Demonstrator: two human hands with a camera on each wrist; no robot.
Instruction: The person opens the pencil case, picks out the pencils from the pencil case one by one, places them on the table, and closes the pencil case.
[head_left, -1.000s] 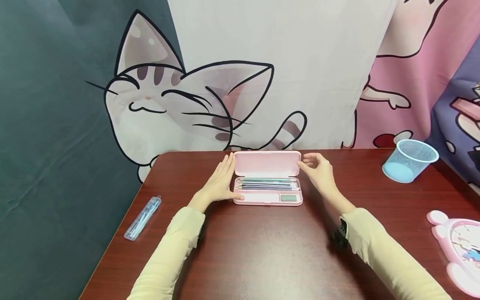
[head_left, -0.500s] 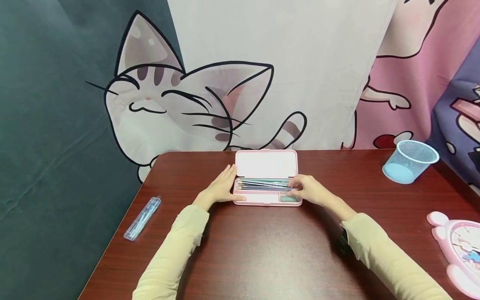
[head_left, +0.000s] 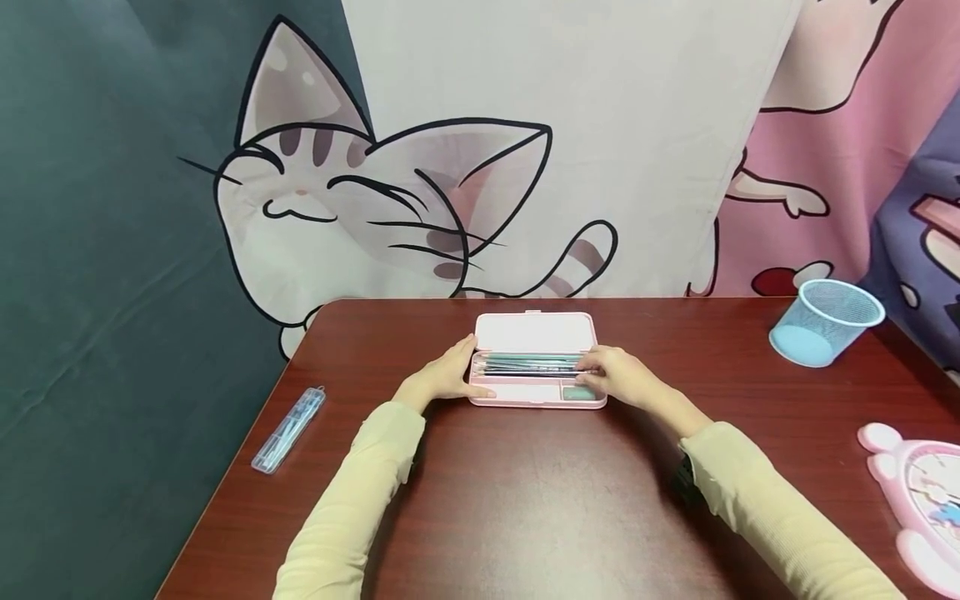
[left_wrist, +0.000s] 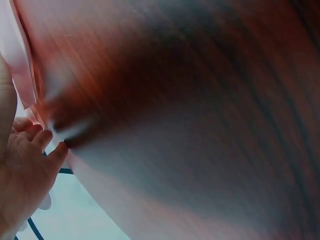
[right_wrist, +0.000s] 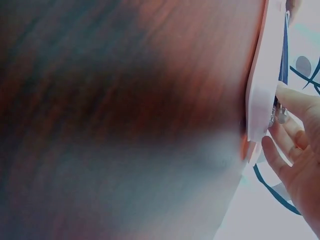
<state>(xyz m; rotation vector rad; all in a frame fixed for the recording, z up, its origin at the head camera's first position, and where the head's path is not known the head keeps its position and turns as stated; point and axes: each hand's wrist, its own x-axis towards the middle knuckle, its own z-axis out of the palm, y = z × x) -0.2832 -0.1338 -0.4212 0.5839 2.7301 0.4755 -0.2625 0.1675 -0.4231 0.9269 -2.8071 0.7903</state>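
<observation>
Several fingers of our left hand (head_left: 444, 379) lie apart at the nine o'clock end of the pink pencil case (head_left: 517, 405), open on the table (head_left: 540, 500). At three o'clock, our right hand (head_left: 618, 377) covers the pencils' (head_left: 528, 365) ends; we cannot tell whether its fingers pinch.

Pencils (head_left: 528, 365) in case (head_left: 536, 405); basket (head_left: 825, 325) rightward

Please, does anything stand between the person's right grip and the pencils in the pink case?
Nothing visible does: the lid stands open behind the pencils, and the right grip is at their right ends.
</observation>
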